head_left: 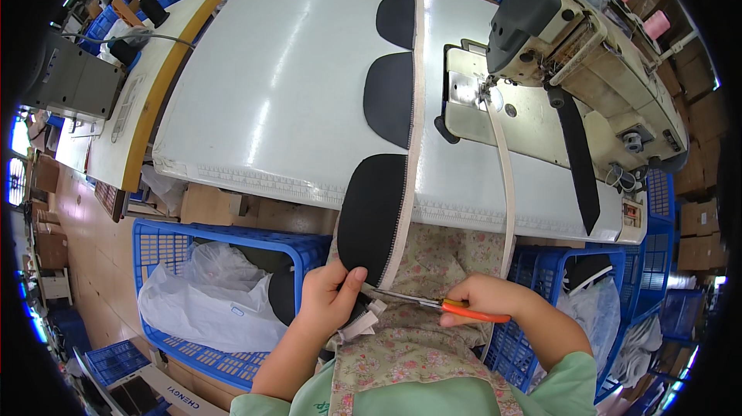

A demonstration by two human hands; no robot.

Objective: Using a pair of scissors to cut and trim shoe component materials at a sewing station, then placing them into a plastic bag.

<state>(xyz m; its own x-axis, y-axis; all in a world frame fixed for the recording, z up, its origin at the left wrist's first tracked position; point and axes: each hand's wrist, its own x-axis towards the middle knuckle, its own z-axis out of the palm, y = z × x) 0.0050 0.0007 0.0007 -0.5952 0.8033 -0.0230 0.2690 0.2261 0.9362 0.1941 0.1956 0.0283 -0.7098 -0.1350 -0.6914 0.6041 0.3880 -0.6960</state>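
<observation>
The left hand [328,296] has its grip pinched on the lowest black piece [371,207], which hangs over the front edge of the surface [255,91], probably so the pale tape [418,68] is steady near the scissors [456,308], grasped by the right hand [485,297].
</observation>
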